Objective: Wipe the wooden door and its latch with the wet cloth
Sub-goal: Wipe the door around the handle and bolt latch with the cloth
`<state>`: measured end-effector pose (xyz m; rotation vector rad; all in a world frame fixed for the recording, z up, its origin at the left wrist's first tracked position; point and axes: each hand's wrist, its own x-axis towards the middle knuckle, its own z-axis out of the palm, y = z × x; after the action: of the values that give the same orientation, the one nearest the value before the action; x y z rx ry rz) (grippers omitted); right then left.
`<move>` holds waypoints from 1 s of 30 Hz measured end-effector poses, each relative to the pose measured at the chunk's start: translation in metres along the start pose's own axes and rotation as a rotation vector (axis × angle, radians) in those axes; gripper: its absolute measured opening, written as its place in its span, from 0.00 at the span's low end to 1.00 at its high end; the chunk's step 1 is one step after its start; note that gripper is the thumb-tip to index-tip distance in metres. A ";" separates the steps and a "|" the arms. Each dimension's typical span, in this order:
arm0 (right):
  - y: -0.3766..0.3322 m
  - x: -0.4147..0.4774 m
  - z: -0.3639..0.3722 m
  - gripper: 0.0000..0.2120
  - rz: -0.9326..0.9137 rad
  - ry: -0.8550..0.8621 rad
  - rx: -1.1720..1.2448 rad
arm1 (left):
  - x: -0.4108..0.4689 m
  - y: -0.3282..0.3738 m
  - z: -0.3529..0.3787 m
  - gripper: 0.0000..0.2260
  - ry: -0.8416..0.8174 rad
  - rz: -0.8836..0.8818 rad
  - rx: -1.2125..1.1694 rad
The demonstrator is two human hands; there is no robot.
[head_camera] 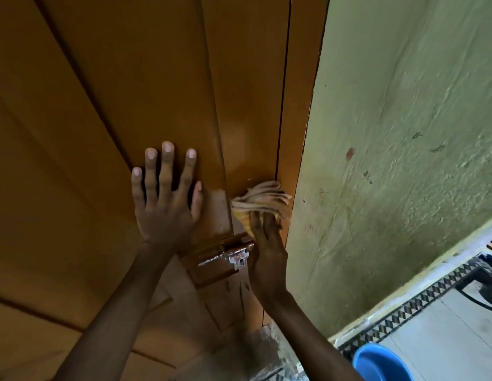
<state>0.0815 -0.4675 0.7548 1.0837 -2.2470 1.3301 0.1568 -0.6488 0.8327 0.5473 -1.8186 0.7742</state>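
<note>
Painted wood, worn metal, rough plaster and soft cloth.
The wooden door [146,86] has smooth, slightly glossy orange-brown paint. Its metal latch [228,255] looks scuffed, with paint chipped to bare silver. The cloth [262,199] is pale, rumpled fabric. The wall [404,133] is rough, matt green plaster. The blue basin [376,361] looks like smooth plastic.

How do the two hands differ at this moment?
The left hand lies flat and open on the door, fingers spread, holding nothing; the right hand presses the cloth near the door's edge, just above the latch. Both are bare and touch the door.
</note>
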 end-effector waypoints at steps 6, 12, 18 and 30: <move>0.019 -0.015 0.003 0.29 -0.010 0.002 0.023 | 0.001 0.000 -0.001 0.29 -0.006 -0.009 -0.002; 0.016 -0.019 -0.001 0.25 0.031 0.019 0.087 | 0.000 0.000 0.000 0.29 0.000 0.003 0.007; -0.016 0.017 -0.017 0.35 0.031 0.076 0.172 | -0.001 0.001 0.001 0.29 0.025 0.002 0.037; 0.009 -0.008 -0.035 0.15 0.769 -0.001 0.810 | 0.001 0.002 -0.001 0.28 0.013 -0.020 0.042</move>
<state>0.0766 -0.4318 0.7629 0.3393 -2.2317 2.6862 0.1558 -0.6473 0.8331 0.5855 -1.7860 0.8026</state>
